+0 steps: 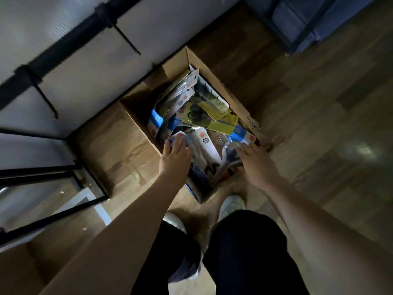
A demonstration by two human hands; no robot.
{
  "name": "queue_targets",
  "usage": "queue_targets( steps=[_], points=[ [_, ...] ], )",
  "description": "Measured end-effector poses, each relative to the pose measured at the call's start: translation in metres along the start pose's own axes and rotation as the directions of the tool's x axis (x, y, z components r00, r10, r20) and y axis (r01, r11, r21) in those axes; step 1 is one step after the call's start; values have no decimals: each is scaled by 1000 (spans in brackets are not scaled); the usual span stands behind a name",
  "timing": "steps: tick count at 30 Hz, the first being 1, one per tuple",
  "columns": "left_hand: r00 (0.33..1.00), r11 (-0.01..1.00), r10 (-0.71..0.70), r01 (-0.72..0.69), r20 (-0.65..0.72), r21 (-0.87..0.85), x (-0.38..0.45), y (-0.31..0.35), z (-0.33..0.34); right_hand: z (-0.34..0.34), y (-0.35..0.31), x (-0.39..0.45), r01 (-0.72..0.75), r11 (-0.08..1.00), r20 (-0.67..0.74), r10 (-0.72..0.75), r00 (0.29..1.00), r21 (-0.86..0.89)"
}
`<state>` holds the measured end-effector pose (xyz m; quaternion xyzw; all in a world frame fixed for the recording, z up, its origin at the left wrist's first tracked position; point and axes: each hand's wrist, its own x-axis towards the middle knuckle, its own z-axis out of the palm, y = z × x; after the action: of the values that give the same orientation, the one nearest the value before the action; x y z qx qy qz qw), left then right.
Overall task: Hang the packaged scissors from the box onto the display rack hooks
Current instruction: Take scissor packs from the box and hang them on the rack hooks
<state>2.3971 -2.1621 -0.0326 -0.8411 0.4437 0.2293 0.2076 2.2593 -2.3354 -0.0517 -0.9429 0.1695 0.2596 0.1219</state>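
Observation:
An open cardboard box (136, 116) stands on the floor, filled with several packaged scissors (214, 116) in blue, yellow and white cards. My left hand (175, 154) reaches into the near left of the box, and its fairly straight fingers lie on a clear-fronted package (203, 143). My right hand (256, 161) is at the near right of the box and grips a blue-topped scissors package (239, 134) by its lower end. The black display rack (53, 60) rises at the left, and two bare hooks (127, 40) stick out from its bar.
A white panel backs the rack at the upper left. The rack's black base frame (53, 216) lies on the wooden floor left of my legs. A blue container (297, 22) stands at the top right. My shoes (231, 204) are just in front of the box.

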Motion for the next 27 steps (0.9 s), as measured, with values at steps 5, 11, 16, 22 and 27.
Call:
queue_targets(
  steps=[5,11,16,22,27],
  points=[
    [978,967,202,-192,-43,168,41,-7,37,26,20,49,19,998,16,-18,1000,-63],
    [964,967,205,-173,-172,187,80,-35,51,40,26,85,-93,993,-26,95,995,70],
    [958,974,173,-132,-231,183,95,-55,54,47,33,107,-205,973,23,204,979,107],
    [924,943,303,-255,-234,213,108,-51,54,51,35,117,-299,926,152,269,951,231],
    [917,931,352,-322,-188,172,116,-60,51,42,29,121,-314,943,91,305,948,111]
  ],
)
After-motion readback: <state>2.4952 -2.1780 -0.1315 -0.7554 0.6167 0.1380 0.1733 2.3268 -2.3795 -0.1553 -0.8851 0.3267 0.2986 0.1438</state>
